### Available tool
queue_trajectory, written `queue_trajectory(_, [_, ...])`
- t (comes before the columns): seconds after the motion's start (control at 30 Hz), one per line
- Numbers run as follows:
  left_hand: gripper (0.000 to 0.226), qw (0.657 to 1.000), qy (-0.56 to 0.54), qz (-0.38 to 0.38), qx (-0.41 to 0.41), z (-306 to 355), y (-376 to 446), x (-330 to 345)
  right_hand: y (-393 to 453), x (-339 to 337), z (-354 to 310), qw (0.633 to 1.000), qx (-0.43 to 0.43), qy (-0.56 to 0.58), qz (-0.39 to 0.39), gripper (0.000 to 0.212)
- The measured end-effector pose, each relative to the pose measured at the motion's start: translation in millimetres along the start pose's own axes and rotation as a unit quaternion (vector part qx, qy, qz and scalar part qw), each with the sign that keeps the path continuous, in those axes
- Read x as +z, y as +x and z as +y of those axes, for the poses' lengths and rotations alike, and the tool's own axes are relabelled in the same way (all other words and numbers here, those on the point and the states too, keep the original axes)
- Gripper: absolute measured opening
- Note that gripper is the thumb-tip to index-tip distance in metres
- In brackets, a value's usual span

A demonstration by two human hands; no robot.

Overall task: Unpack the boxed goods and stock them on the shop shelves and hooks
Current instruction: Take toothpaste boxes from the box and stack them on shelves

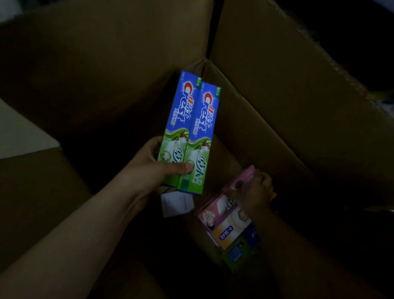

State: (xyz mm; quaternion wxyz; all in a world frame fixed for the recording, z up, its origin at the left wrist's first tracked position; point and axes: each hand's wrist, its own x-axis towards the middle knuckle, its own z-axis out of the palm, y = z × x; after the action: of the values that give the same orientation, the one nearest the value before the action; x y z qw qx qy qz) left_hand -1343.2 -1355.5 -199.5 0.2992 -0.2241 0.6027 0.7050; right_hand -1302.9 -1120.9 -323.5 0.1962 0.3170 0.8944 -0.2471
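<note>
I look down into a large open cardboard carton [275,122] in dim light. My left hand [152,167] grips two blue-and-green Crest toothpaste boxes [190,130] side by side at their lower ends, thumb across the front, holding them upright inside the carton. Lower right, my right hand [255,190] grips the top of a pink-and-yellow toothpaste box [224,214] that lies among other boxes at the carton's bottom. A green-and-blue box [237,255] lies just below it.
A white paper slip [176,204] lies on the carton floor between my hands. The carton's flaps [105,49] stand open on all sides. Pale floor [8,126] shows at the left; the dark surroundings are hard to make out.
</note>
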Motion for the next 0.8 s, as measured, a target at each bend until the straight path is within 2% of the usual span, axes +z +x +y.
queue_trajectory(0.13, [0.062,1.000,-0.002,0.006,0.001,0,1,1,-7,11,-7,0.999,-0.014,0.037,0.015,0.113])
queue_trajectory(0.27, [0.060,1.000,-0.005,0.005,0.004,0,1,1,-16,23,-19,0.995,0.077,0.049,0.036,0.113])
queue_trajectory(0.4, [0.060,1.000,-0.006,-0.004,0.004,-2,0,-1,-23,43,-30,0.990,0.129,0.057,-0.016,0.101])
queue_trajectory(0.47, [0.058,1.000,-0.013,-0.001,0.009,-2,0,-1,-25,49,-29,0.982,0.150,0.105,-0.056,0.084])
queue_trajectory(0.53, [0.057,1.000,-0.022,0.001,0.014,-3,0,-1,-28,46,-31,0.974,0.137,0.165,-0.066,0.069])
queue_trajectory(0.57, [0.057,1.000,-0.027,0.002,0.017,-3,0,-1,-28,44,-33,0.974,0.121,0.184,-0.057,0.069])
queue_trajectory(0.67, [0.055,0.999,-0.041,0.004,0.024,-2,1,-1,-24,22,-50,0.980,0.053,0.189,-0.040,0.090])
queue_trajectory(0.73, [0.056,0.998,-0.049,0.008,0.025,-2,1,-1,-15,0,-65,0.976,0.023,0.197,-0.084,0.091])
queue_trajectory(0.8, [0.058,0.998,-0.064,0.009,0.022,-2,2,-2,-11,-28,-81,0.969,-0.003,0.207,-0.133,0.081])
